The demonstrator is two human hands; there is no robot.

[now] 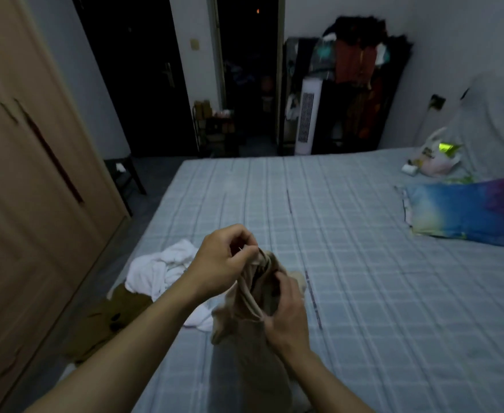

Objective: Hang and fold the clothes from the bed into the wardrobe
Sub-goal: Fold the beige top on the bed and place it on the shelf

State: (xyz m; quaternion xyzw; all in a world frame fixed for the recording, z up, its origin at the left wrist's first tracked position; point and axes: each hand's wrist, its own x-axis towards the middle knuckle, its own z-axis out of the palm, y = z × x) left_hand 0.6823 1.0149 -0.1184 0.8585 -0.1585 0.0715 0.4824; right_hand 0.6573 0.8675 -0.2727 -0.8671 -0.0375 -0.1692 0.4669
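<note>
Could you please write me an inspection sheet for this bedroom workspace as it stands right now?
Surface: bed with a pale blue checked sheet, mostly bare in the middle.
Job's things: beige fabric garment held up over the bed's near edge; crumpled white garment and olive-brown garment lying at the bed's left edge.
Clutter: blue and purple tie-dye pillow; white plastic bag at the far right.
Hands: left hand pinches the beige garment's top; right hand grips its fabric lower down.
Cables: nothing seen.
Surroundings: light brown wooden wardrobe on the left, doors closed; white tower fan and a dark rack of clothes by the far wall.
</note>
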